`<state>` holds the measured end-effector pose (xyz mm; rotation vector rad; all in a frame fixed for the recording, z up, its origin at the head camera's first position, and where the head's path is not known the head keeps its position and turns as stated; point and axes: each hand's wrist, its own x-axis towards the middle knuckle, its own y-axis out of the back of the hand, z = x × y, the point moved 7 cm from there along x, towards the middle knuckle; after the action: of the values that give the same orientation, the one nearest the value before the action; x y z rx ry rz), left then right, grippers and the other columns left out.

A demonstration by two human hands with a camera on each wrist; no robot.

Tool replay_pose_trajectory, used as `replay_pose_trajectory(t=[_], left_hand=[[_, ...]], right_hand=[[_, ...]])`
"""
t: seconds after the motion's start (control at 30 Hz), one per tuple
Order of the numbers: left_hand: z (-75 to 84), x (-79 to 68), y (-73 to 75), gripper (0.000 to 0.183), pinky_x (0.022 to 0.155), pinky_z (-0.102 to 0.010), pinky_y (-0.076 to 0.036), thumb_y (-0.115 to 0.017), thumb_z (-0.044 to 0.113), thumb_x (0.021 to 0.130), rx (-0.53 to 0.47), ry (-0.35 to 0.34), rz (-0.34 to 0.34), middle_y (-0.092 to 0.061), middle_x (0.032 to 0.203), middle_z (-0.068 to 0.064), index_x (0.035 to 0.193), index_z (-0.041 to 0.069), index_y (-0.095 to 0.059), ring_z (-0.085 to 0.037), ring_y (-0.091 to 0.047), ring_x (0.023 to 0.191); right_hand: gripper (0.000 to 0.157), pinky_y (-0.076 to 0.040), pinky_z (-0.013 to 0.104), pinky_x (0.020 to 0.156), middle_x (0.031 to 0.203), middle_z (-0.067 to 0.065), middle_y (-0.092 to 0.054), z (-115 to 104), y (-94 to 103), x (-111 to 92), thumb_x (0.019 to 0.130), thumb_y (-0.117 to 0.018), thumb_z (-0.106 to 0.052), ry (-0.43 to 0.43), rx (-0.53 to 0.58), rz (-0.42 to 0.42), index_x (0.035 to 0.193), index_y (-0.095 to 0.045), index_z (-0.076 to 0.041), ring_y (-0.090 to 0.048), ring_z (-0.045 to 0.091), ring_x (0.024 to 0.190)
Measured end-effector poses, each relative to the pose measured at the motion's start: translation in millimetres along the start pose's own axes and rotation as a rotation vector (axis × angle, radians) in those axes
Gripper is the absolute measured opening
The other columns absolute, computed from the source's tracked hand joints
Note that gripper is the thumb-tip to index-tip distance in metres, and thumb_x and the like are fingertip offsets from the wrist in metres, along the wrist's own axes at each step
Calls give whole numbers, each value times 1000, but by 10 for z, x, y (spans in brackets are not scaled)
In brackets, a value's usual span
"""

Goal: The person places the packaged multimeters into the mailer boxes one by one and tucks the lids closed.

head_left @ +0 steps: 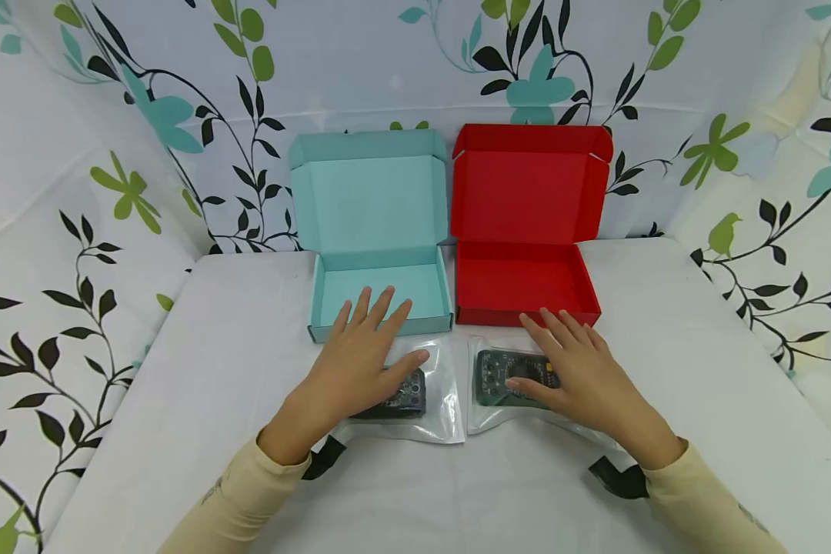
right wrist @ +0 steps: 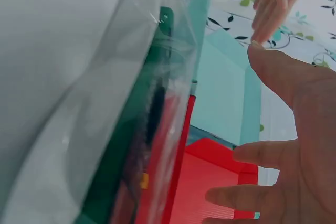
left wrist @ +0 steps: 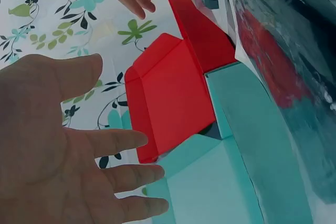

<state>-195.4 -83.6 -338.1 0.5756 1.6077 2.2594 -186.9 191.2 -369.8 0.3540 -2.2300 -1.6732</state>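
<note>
My left hand [head_left: 353, 369] hovers with spread fingers over a clear plastic bag [head_left: 448, 400] that holds a dark electronic device [head_left: 410, 396]; the hand hides part of it. My right hand [head_left: 582, 381] is likewise spread above a second clear bag [head_left: 476, 415], in which lies a dark, green-edged electronic device [head_left: 492, 377], partly covered by thumb and palm. Behind the left bag stands a teal cardboard box [head_left: 374, 204], lid raised. Beside it is a red cardboard box [head_left: 526, 196], also with its lid up. In the wrist views, both palms appear bare, holding nothing.
A white cloth covers the table [head_left: 249, 308]. Behind and at the sides hangs a leaf-patterned curtain [head_left: 360, 69]. Black straps [head_left: 325, 458] show at the cuffs of the beige sleeves [head_left: 235, 492].
</note>
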Motion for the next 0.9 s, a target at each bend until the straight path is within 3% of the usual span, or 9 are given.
replay_pose_trajectory(t=[0.37,0.7,0.9], left_hand=[[176,326,-246,78,122,-60,-12,-53,55,105,-25,-43,-164,-23,169,-18,165,11,-29,-45,-14,154],[302,669,-492,79,121,-60,-14,-56,52,103,-5,-69,-245,-25,168,-19,165,12,-28,-47,-14,154],[333,821,-639,81,122,-60,-15,-55,54,103,86,-38,-292,-26,168,-16,165,11,-28,-48,-14,153]], right_hand=[[94,-33,74,107,159,24,-41,85,-203,-136,89,-70,-67,13,56,-52,159,-44,-11,-37,51,142],[95,-33,73,107,153,24,-49,151,-316,-154,82,-82,-60,36,19,-68,156,-49,-12,-44,51,137],[95,-34,70,109,146,20,-55,224,-348,-151,75,-91,-47,63,15,-81,155,-51,-15,-47,45,134]])
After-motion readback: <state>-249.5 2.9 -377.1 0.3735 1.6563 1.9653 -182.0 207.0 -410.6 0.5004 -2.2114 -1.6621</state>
